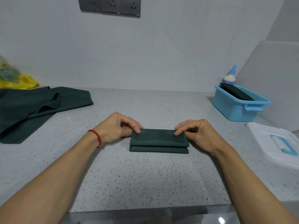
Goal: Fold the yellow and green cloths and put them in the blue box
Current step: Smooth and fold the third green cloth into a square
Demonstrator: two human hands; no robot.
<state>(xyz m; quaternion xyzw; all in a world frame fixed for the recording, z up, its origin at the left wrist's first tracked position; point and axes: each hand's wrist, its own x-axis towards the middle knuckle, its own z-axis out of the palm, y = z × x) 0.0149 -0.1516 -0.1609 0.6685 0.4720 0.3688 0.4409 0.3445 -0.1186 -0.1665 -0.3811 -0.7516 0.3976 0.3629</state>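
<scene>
A dark green cloth [159, 141], folded into a small rectangle, lies in the middle of the speckled counter. My left hand [116, 127] pinches its far left corner and my right hand [196, 134] pinches its far right corner. The blue box [234, 109] stands at the back right with a dark folded cloth [236, 92] leaning inside it. More dark green cloths [40, 107] lie unfolded at the left. A yellow cloth or bag [19, 83] sits crumpled behind them at the far left.
A white lid with a blue handle [278, 144] lies on the counter at the right, in front of the box. A glue bottle [229, 75] stands behind the box against the wall. The counter's front edge [145, 207] runs below my forearms.
</scene>
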